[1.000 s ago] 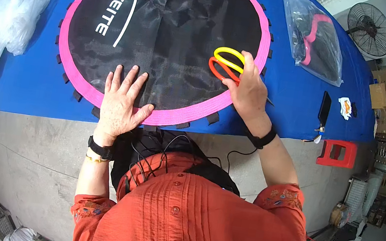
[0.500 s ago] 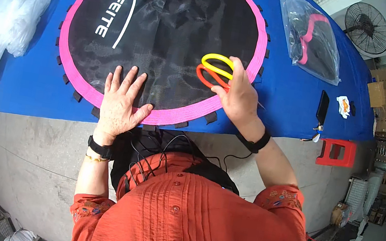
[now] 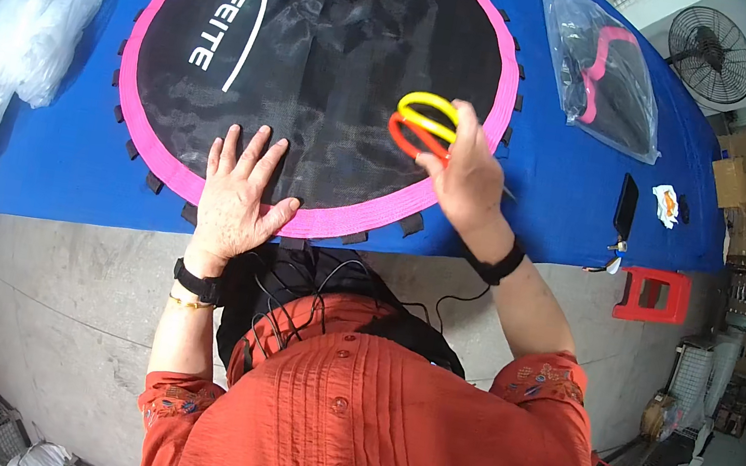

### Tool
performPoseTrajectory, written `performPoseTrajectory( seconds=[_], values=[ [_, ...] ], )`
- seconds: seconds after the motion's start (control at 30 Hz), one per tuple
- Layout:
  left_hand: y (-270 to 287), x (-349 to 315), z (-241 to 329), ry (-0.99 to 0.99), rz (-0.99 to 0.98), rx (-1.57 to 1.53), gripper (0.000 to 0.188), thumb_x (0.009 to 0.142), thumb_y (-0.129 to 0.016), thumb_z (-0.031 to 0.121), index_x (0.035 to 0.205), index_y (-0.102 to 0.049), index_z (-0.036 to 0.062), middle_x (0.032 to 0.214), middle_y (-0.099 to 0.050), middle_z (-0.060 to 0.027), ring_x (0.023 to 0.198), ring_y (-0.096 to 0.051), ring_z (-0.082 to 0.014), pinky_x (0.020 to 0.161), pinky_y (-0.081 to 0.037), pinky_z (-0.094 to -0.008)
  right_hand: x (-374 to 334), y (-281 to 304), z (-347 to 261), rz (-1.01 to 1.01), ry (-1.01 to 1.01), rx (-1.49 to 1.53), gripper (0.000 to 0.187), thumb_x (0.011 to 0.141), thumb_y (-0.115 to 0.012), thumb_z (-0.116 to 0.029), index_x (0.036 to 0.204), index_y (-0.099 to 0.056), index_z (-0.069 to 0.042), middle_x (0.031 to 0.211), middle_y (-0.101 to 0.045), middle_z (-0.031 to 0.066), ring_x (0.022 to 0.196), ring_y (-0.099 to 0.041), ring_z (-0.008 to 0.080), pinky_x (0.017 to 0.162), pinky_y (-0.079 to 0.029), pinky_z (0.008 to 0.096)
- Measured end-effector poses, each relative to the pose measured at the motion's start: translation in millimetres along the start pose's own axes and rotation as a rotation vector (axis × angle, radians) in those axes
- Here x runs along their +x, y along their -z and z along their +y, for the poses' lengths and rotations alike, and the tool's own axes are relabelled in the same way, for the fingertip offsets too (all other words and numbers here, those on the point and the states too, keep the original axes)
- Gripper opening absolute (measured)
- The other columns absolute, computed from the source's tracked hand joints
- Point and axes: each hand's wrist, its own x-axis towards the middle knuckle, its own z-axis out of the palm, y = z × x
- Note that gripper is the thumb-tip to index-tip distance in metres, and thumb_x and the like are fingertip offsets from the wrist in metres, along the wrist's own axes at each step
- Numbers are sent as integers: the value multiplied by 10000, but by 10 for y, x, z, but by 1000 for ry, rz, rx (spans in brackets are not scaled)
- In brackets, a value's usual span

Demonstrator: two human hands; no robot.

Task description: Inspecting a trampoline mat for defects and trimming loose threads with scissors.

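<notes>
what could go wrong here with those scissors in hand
The scissors' blade tip sticks out past the right hand, so a careless turn might nick the mat. The left hand lies flat on that mat and could be jabbed if the blades swing across. The black cable near the right wristband might snag on the table.

A red stool (image 3: 678, 299) stands on grey floor (image 3: 72, 283), with cardboard boxes (image 3: 730, 182) and a black fan (image 3: 711, 54) beyond.

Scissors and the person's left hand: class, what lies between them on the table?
In the head view, only black mesh of the round pink-edged mat lies between the left hand and the scissors; no separate object rests there.
</notes>
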Motion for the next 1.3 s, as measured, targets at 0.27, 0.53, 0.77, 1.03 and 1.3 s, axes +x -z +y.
performPoseTrajectory(
  seconds=[0.27,0.53,0.77,1.03,1.3],
  values=[
    [-8,-6,-9,2,-9,14,816,963,-642,653,1589,-539,140,1673,-464,-168,1574,-324,-500,1302,-219,-615,-19,-81,-134,10,67,83,930,803,-926,-174,1559,-390,-97,1169,-656,220,1057,-707,440,866,-596,524],
    [-25,-10,-12,0,20,-18,806,932,-690,613,1574,-560,144,1660,-482,-173,1567,-328,-509,1293,-232,-642,279,-20,163,82,-91,-112,967,768,-944,-171,1564,-402,-83,1226,-694,214,1121,-708,420,897,-602,480],
    [-2,-7,-7,-8,4,-1,805,980,-625,663,1579,-549,131,1663,-469,-178,1565,-326,-512,1292,-226,-630,-94,133,131,21,-74,-20,937,764,-933,-112,1557,-435,-60,1269,-701,199,1018,-761,340,866,-622,425],
    [-33,-9,-12,-2,16,-18,801,926,-704,597,1575,-558,151,1674,-464,-158,1570,-323,-507,1296,-232,-638,67,76,374,144,-70,-158,993,725,-967,-159,1559,-437,-57,1211,-697,188,988,-748,356,832,-621,441],
    [-17,-10,-15,-6,10,-7,801,945,-678,616,1577,-553,140,1665,-472,-169,1565,-329,-510,1294,-231,-630,-25,64,148,82,-5,-82,965,746,-957,-191,1547,-430,-77,1182,-684,189,1076,-723,392,873,-613,450]
  ],
)
